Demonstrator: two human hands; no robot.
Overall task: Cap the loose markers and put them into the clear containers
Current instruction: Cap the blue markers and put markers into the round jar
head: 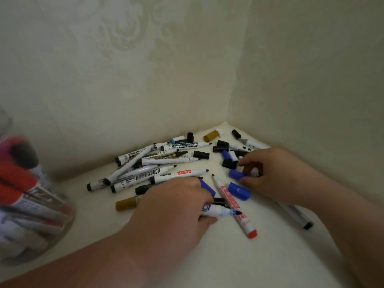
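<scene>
Uncapped markers and loose caps piled in the back corner of a white desk [239, 262], both hands among them.

The left hand [174, 206] is curled around a blue-tipped marker [220, 211], its uncapped tip sticking out toward the right; the right hand [276, 175] pinches a blue cap [236, 174] between thumb and fingertips. A second blue cap [239, 191] lies just beside it, near a red-ended marker [234, 206] lying uncapped at an angle. Behind them is the heap [149, 165] — roughly ten white-barrelled markers, crossing one another, most with bare tips. Several black caps, two ochre caps [211, 135] and one light blue cap [176, 139] are scattered toward the corner. A grey marker [297, 217] lies under the right forearm. At the desk's left edge stands one clear container [31, 204] — blurred, already holding markers, some red-capped.
</scene>
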